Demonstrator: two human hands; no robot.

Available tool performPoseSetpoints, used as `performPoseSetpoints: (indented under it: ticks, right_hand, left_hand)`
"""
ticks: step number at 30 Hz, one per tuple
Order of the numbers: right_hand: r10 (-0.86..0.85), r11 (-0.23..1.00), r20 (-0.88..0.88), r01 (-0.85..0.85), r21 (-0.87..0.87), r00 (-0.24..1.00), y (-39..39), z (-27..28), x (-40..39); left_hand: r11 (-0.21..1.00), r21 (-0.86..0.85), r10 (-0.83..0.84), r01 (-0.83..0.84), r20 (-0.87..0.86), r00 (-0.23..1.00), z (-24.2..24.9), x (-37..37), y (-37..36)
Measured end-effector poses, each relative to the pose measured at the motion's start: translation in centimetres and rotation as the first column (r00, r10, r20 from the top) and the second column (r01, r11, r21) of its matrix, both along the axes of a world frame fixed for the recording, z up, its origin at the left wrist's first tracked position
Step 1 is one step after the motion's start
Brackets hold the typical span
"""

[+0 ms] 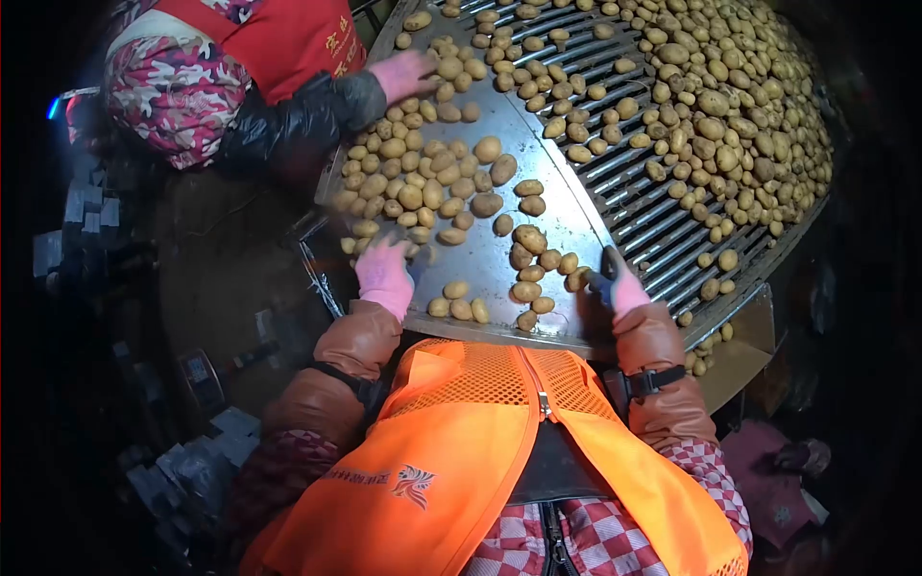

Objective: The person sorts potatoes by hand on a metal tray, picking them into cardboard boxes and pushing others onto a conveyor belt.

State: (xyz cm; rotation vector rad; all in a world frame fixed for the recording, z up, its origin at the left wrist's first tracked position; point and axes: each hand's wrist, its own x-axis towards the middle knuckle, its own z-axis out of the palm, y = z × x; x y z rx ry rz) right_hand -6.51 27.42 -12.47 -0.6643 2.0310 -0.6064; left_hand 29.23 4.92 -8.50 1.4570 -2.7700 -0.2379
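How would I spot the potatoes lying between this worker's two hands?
Find the smooth metal tray beside the roller bars. At its near edge, between the left hand and right hand, lies a loose row of three potatoes, apart from the heap above.

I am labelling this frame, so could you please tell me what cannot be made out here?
Head view:
- Left hand: fingertips buried among the potatoes.
- Right hand: grip blurred, any hold unclear.
- Floor left of the metal table: lost in darkness.
- Co-worker's hand: palm hidden.
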Motion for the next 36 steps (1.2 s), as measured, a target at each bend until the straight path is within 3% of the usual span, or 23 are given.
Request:
performPoseSetpoints:
  ticks: [2, 3, 5, 6, 7, 8, 10, 11, 12, 14, 16, 19, 20, 22, 24, 25, 27, 28, 30, 32, 33, 35, 36]
  right_hand:
    - [0.194, 0.981, -0.06, -0.191, 0.046, 0.979, -2.1, -1.0, 2.5]
    - [-0.009, 0.996, 0.272, -0.015, 0.085, 0.962, -5.4, 3.9, 4.9]
    - [0.116, 0.993, 0.468, -0.109, -0.043, 0.876, -8.3, 7.1, 7.0]
    - [0.425, 0.902, 0.305, -0.37, -0.223, 0.852, -8.3, 4.5, 7.4]
    - [0.495, 0.868, 0.246, -0.469, -0.162, 0.833, -8.9, 2.8, 8.2]
    - [0.448, 0.894, 0.34, -0.405, -0.192, 0.827, -8.8, 0.8, 8.2]
    - [0.351, 0.936, 0.522, -0.272, -0.224, 0.777, -8.0, -2.3, 7.8]
    - [0.127, 0.992, 0.717, -0.084, -0.094, 0.686, -8.2, 0.1, 7.3]
    - [0.237, 0.971, 0.56, -0.17, -0.17, 0.794, -7.9, -0.9, 7.1]
    - [0.134, 0.986, 0.545, -0.054, -0.16, 0.828, -7.4, 0.7, 5.8]
    - [0.069, 0.977, 0.608, 0.071, -0.203, 0.791, -6.3, -0.3, 5.6]
    - [0.0, 0.957, 0.683, 0.198, -0.212, 0.73, -6.4, 1.6, 4.8]
    - [-0.083, 0.948, 0.805, 0.296, -0.118, 0.587, -6.7, 1.5, 4.6]
    - [-0.232, 0.897, 0.946, 0.427, 0.118, 0.227, -7.3, 0.8, 4.1]
    - [-0.003, 0.872, 0.998, 0.489, 0.036, -0.068, -7.2, -0.2, 4.4]
    - [0.12, 0.85, 0.972, 0.527, 0.006, -0.205, -7.2, -0.4, 4.5]
    - [-0.066, 0.851, 0.987, 0.525, -0.019, 0.143, -7.3, 0.3, 4.1]
    - [-0.166, 0.864, 0.938, 0.503, -0.011, 0.306, -7.5, 0.9, 3.9]
    - [-0.27, 0.846, 0.928, 0.524, 0.102, 0.256, -7.8, 2.0, 3.4]
    - [-0.192, 0.849, 0.948, 0.528, 0.031, 0.253, -7.3, 3.0, 2.3]
    - [-0.154, 0.845, 0.958, 0.534, 0.0, 0.243, -7.0, 3.5, 1.8]
    - [-0.255, 0.821, 0.917, 0.57, 0.038, 0.307, -6.8, 5.4, 0.7]
    - [-0.306, 0.805, 0.892, 0.59, 0.055, 0.333, -6.7, 6.0, 0.4]
  left_hand:
    - [0.997, -0.062, 0.035, -0.042, -0.111, 0.993, 1.0, -1.6, -1.6]
    - [0.995, -0.094, 0.007, -0.023, -0.172, 0.985, 1.7, -2.9, -2.4]
    - [0.993, -0.093, -0.088, 0.069, -0.222, 0.971, 1.9, -5.8, -4.3]
    - [0.988, -0.059, -0.153, 0.143, -0.218, 0.964, 1.2, -7.4, -5.6]
    - [0.988, -0.003, -0.15, 0.155, -0.268, 0.952, 1.3, -9.4, -6.5]
    - [0.984, 0.053, -0.143, 0.168, -0.316, 0.938, 1.6, -11.5, -7.1]
    - [0.929, 0.061, -0.341, 0.366, -0.249, 0.906, 0.6, -14.8, -7.3]
    - [0.918, 0.172, -0.358, 0.357, -0.026, 0.933, 2.0, -16.4, -6.2]
    - [0.944, 0.196, -0.278, 0.266, 0.036, 0.96, 1.3, -17.4, -5.5]
    - [0.973, 0.219, -0.119, 0.08, 0.171, 0.978, -0.4, -18.5, -4.4]
    - [0.94, 0.278, -0.28, 0.196, 0.304, 0.911, 0.6, -18.8, -4.2]
    - [0.919, 0.364, -0.201, 0.151, 0.101, 0.974, 1.7, -18.0, -5.1]
    - [0.908, 0.41, -0.087, 0.084, -0.01, 0.996, 1.2, -17.6, -5.4]
    - [0.876, 0.465, -0.036, 0.127, -0.199, 0.979, 1.9, -17.5, -4.5]
    - [0.835, 0.445, -0.164, 0.324, -0.36, 0.918, 3.4, -17.3, -2.0]
    - [0.838, 0.403, -0.236, 0.367, -0.339, 0.911, 4.2, -17.9, -1.8]
    - [0.832, 0.314, -0.371, 0.458, -0.298, 0.879, 5.9, -19.9, -2.5]
    - [0.865, 0.296, -0.354, 0.405, -0.211, 0.911, 6.5, -21.1, -3.8]
    - [0.912, -0.092, -0.41, 0.4, -0.25, 0.877, 3.7, -20.6, -4.5]
    - [0.855, -0.101, -0.518, 0.509, -0.101, 0.849, 2.2, -17.4, -3.1]
    - [0.842, 0.109, -0.51, 0.529, -0.159, 0.845, 2.1, -15.3, -2.9]
    - [0.853, 0.209, -0.449, 0.478, -0.173, 0.877, 4.0, -11.9, -2.5]
    - [0.881, 0.306, -0.356, 0.36, -0.072, 0.932, 5.1, -10.9, -2.4]
